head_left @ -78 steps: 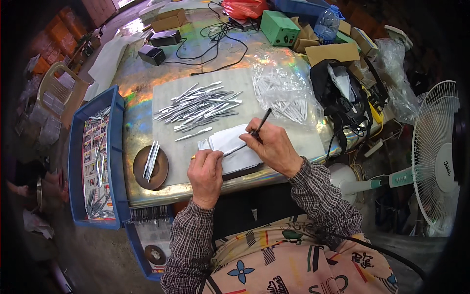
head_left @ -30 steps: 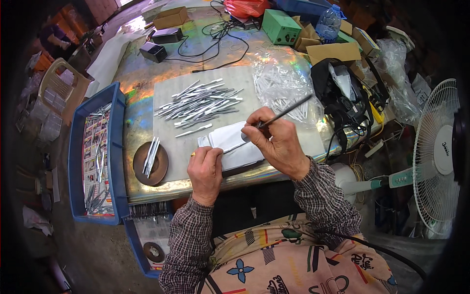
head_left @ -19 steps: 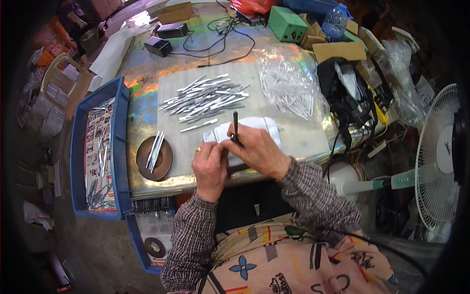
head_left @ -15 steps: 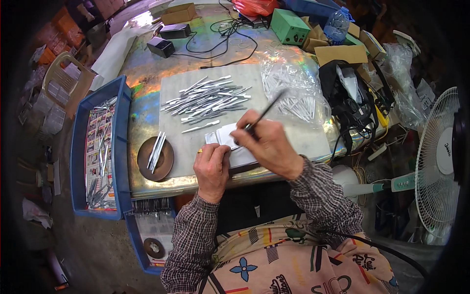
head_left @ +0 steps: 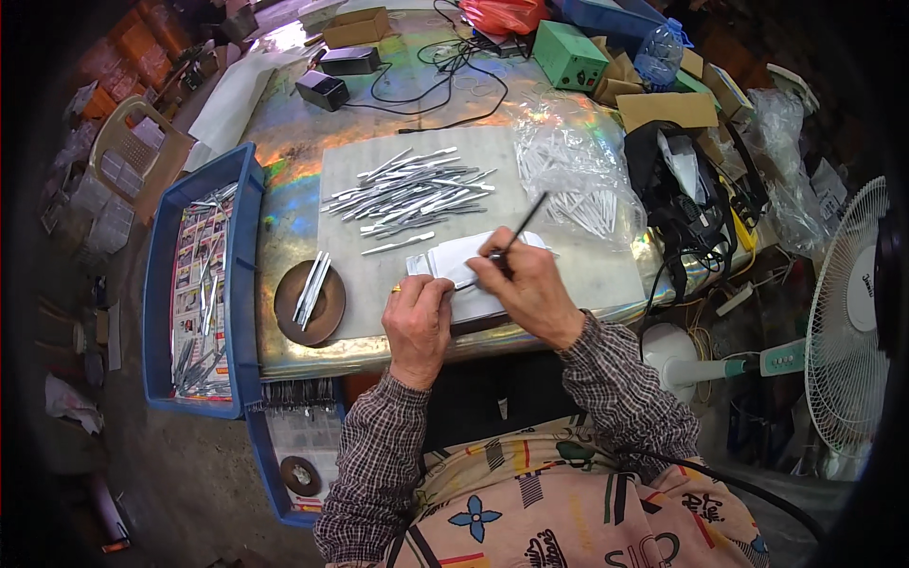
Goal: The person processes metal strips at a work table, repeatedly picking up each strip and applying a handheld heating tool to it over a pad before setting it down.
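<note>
My left hand [head_left: 417,327] is closed in a pinch at the near left edge of a white folded sheet or pad [head_left: 458,257]. What its fingertips hold is too small to make out. My right hand [head_left: 532,295] grips a thin dark pen-like tool [head_left: 528,221], its rear end slanting up to the right. The tool's working end, near the left fingertips, is hard to see. Beyond the pad lies a loose pile of slim silvery-white sticks [head_left: 412,194]. More sticks [head_left: 313,290] rest across a round brown dish [head_left: 288,308] left of my left hand.
A blue tray [head_left: 248,284] with scattered sticks stands at the left; another blue tray [head_left: 265,464] sits below. Clear plastic bags of sticks [head_left: 579,189] and a black bag [head_left: 653,194] lie right. Cables [head_left: 454,62] and a green box [head_left: 568,55] are behind. A fan [head_left: 847,312] stands right.
My right hand has come slightly lower and toward me, and the tool's rear end has dropped. My left hand keeps its pinch by the pad. The whole view has shifted a little.
</note>
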The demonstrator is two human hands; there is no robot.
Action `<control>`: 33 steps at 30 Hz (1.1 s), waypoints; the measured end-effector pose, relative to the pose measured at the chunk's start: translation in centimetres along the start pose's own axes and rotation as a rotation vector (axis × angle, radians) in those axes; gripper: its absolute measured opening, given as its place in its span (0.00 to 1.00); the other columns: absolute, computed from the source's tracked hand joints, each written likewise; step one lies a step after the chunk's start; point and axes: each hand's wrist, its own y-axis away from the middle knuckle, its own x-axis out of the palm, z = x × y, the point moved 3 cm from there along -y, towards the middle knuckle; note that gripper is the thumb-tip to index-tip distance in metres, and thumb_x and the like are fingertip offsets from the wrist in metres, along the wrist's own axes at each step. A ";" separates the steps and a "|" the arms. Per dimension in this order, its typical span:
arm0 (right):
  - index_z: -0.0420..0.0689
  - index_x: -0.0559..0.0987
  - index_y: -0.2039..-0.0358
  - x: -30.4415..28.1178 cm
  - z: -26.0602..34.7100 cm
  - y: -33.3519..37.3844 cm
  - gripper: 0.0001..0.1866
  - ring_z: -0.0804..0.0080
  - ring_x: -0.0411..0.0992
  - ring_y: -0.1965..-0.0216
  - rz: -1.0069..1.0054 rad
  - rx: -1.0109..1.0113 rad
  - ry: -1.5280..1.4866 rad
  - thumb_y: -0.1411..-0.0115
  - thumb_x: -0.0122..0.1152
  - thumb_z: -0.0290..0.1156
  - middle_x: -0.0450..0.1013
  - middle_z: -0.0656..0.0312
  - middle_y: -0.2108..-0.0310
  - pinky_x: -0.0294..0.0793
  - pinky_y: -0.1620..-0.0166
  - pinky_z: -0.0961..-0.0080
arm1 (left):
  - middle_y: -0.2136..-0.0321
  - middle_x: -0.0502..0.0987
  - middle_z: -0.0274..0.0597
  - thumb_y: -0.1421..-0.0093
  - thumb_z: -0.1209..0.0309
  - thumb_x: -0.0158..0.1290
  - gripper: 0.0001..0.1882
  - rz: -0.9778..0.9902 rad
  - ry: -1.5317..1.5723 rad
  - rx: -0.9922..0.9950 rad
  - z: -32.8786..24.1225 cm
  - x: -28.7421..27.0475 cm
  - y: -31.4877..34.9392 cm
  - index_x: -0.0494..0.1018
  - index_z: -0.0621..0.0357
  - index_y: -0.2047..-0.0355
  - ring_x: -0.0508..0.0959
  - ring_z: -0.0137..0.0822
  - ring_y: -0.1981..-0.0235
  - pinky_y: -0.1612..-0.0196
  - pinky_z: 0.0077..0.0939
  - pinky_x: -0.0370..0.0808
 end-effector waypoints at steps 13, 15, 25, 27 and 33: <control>0.40 0.73 0.70 -1.5 -2.3 1.3 0.11 0.78 0.66 0.84 -0.043 0.099 -0.120 0.37 0.61 0.34 0.68 0.63 0.86 0.64 0.77 0.77 | 0.69 0.74 0.47 0.45 0.81 0.56 0.06 -0.207 -0.190 -0.306 4.4 -8.6 2.9 0.75 0.63 0.67 0.77 0.45 0.69 0.67 0.35 0.74; 0.40 0.72 0.70 -1.5 -2.2 1.2 0.11 0.78 0.67 0.84 -0.048 0.077 -0.121 0.37 0.61 0.34 0.68 0.63 0.86 0.64 0.77 0.78 | 0.70 0.74 0.47 0.45 0.81 0.55 0.06 -0.223 -0.279 -0.330 6.2 -9.6 4.1 0.75 0.63 0.66 0.77 0.45 0.69 0.67 0.35 0.74; 0.40 0.72 0.70 -1.4 -2.2 1.2 0.11 0.79 0.65 0.83 -0.051 0.071 -0.113 0.38 0.61 0.34 0.67 0.63 0.86 0.64 0.77 0.78 | 0.69 0.76 0.46 0.44 0.77 0.56 0.05 -0.279 -0.405 -0.426 9.0 -10.6 5.4 0.77 0.62 0.66 0.78 0.45 0.68 0.65 0.37 0.74; 0.40 0.72 0.70 -1.5 -2.1 1.3 0.11 0.79 0.64 0.83 -0.061 0.067 -0.118 0.38 0.61 0.33 0.66 0.64 0.86 0.63 0.77 0.78 | 0.69 0.76 0.46 0.44 0.77 0.56 0.05 -0.271 -0.421 -0.433 9.3 -10.8 5.2 0.77 0.61 0.66 0.78 0.45 0.68 0.65 0.37 0.74; 0.40 0.72 0.70 -1.3 -2.3 1.4 0.10 0.80 0.64 0.83 -0.073 0.059 -0.099 0.38 0.62 0.33 0.66 0.64 0.85 0.63 0.77 0.78 | 0.70 0.77 0.44 0.44 0.76 0.57 0.05 -0.262 -0.415 -0.358 7.8 -10.5 3.3 0.77 0.59 0.66 0.78 0.45 0.69 0.66 0.36 0.74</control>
